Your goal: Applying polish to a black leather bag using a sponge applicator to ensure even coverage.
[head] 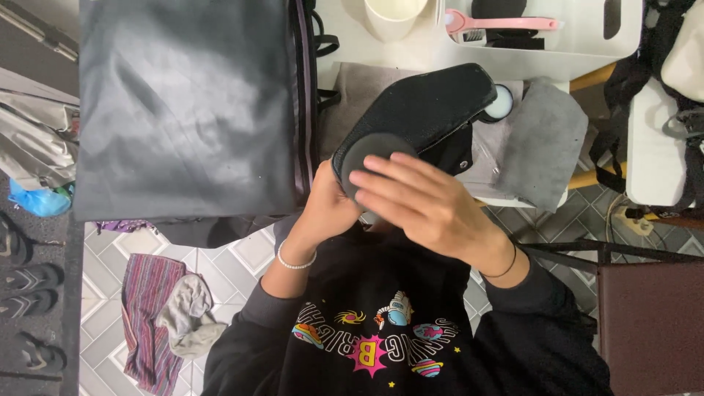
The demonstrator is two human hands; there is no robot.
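A black shoe (433, 106) lies sole-side up over the table's near edge, toe pointing away from me. My left hand (326, 213) grips its heel end from below. My right hand (425, 202) presses a round black sponge pad (372, 150) against the heel, fingers spread across the pad. Behind the shoe sits a small round tin (501, 103), partly hidden by it.
Grey cloths (546, 139) lie under and right of the shoe. A white tray (579, 44) holds a pink brush (499, 23); a white cup (392, 16) stands beside it. A large dark bag (187, 110) fills the left. Sandals (29, 282) and rags (161, 315) lie on the tiled floor.
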